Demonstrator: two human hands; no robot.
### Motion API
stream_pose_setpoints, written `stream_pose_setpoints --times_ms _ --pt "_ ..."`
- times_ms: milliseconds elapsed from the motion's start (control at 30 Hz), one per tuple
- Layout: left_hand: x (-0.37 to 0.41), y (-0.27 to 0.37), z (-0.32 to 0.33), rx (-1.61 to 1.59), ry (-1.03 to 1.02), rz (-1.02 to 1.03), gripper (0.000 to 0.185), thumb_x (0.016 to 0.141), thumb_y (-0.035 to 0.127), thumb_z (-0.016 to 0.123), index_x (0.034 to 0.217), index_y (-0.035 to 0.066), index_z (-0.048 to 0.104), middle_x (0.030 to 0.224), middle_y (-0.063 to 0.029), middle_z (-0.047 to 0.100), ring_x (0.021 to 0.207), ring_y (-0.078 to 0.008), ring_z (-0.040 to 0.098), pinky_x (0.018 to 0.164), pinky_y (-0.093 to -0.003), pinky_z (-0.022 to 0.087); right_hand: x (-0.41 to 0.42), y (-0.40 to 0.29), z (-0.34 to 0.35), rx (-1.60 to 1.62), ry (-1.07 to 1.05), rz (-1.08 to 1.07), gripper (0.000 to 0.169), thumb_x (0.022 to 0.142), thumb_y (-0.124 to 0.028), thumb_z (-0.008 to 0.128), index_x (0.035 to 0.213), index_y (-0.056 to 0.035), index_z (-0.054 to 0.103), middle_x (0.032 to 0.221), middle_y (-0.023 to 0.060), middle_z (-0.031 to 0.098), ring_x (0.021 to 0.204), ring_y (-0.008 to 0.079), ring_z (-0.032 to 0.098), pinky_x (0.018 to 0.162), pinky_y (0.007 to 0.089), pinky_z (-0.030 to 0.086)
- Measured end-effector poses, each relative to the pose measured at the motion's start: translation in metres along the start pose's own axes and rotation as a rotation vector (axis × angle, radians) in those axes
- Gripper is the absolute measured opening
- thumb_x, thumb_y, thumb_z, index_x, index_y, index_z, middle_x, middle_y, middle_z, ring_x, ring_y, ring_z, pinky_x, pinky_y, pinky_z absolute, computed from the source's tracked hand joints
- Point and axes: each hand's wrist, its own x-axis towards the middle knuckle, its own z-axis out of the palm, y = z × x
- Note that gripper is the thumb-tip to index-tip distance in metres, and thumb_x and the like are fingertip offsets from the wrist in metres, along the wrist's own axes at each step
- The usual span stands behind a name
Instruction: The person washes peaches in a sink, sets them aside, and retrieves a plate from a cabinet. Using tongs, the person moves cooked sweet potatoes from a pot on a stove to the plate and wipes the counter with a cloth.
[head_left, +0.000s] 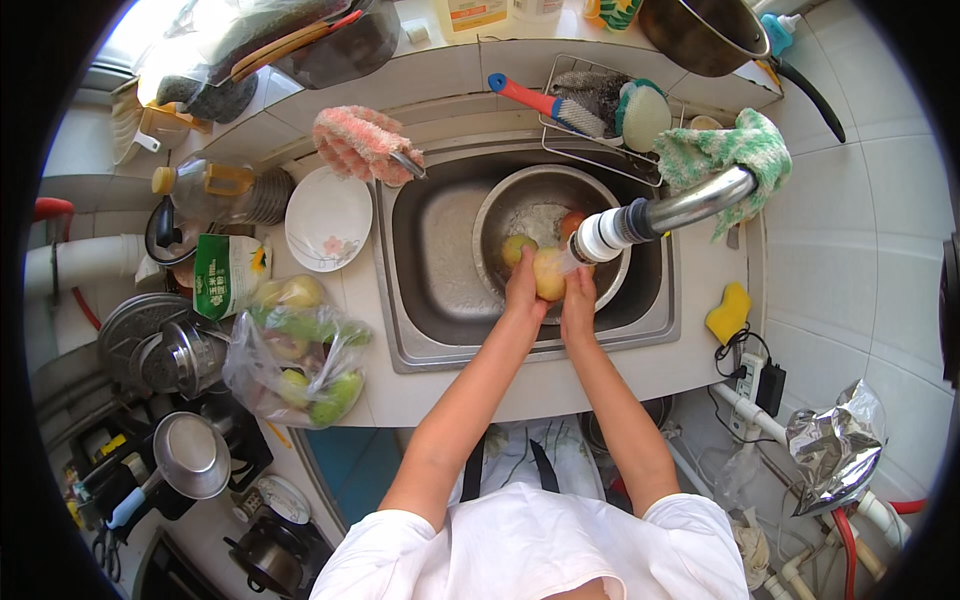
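Observation:
Between my two hands is a round yellow fruit (550, 276), held over a stainless steel bowl (486, 217) in the sink. My left hand (524, 286) cups its left side, and my right hand (577, 300) rests along its right. Water runs onto the fruit from the white nozzle of the faucet (609, 234). Inside the bowl lie a yellow-green fruit (517, 249) and a red fruit (571, 223), the latter partly hidden by the nozzle. Some water shows at the bottom of the bowl.
A clear plastic bag of fruit (300, 360) sits on the counter at left, below a white plate (328, 217). Behind the sink (442, 255), a wire rack (551, 142) holds a brush and scrubbers. A green-white cloth (724, 161) drapes over the faucet. A power strip (748, 386) is at right.

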Motion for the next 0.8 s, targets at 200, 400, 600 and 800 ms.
stream_pose_setpoints --times_ms 200,400,600,800 --pt "0.013 0.000 -0.006 -0.227 -0.120 -0.164 0.046 0.090 0.035 0.052 0.126 0.009 0.039 0.128 -0.0118 0.044 0.117 -0.0310 0.043 0.094 -0.0549 0.035 0.020 -0.012 -0.002 0.115 0.025 0.129 0.028 0.091 -0.011 0.046 0.117 -0.0034 0.053 0.105 0.0000 0.056 0.090 0.0059 0.049 0.073 0.0200 0.039" --pt "-0.018 0.011 -0.016 0.139 -0.056 0.017 0.052 0.082 0.022 0.065 0.125 0.008 0.040 0.126 -0.0131 0.044 0.118 -0.0283 0.042 0.096 -0.0491 0.038 0.015 -0.024 -0.028 -0.155 -0.033 0.140 0.027 0.088 -0.011 0.051 0.114 -0.0036 0.056 0.101 0.0013 0.059 0.085 0.0073 0.051 0.072 0.0216 0.040" --pt "-0.059 0.042 -0.027 1.662 -0.030 1.122 0.077 0.058 0.005 0.074 0.128 0.009 0.041 0.113 -0.0139 0.048 0.104 -0.0322 0.045 0.091 -0.0398 0.039 0.081 0.010 -0.068 -0.931 -0.042 -0.366 0.039 0.080 -0.015 0.062 0.115 -0.0010 0.053 0.110 0.0167 0.056 0.101 0.0275 0.054 0.089 0.0325 0.040" --pt "-0.081 0.109 -0.041 1.593 0.123 1.396 0.075 0.060 0.006 0.072 0.129 0.009 0.043 0.117 -0.0175 0.047 0.108 -0.0344 0.044 0.095 -0.0399 0.037 0.157 0.058 -0.054 -1.320 -0.040 -0.517 0.038 0.081 -0.018 0.059 0.116 -0.0048 0.051 0.113 0.0141 0.055 0.107 0.0282 0.051 0.095 0.0371 0.037"
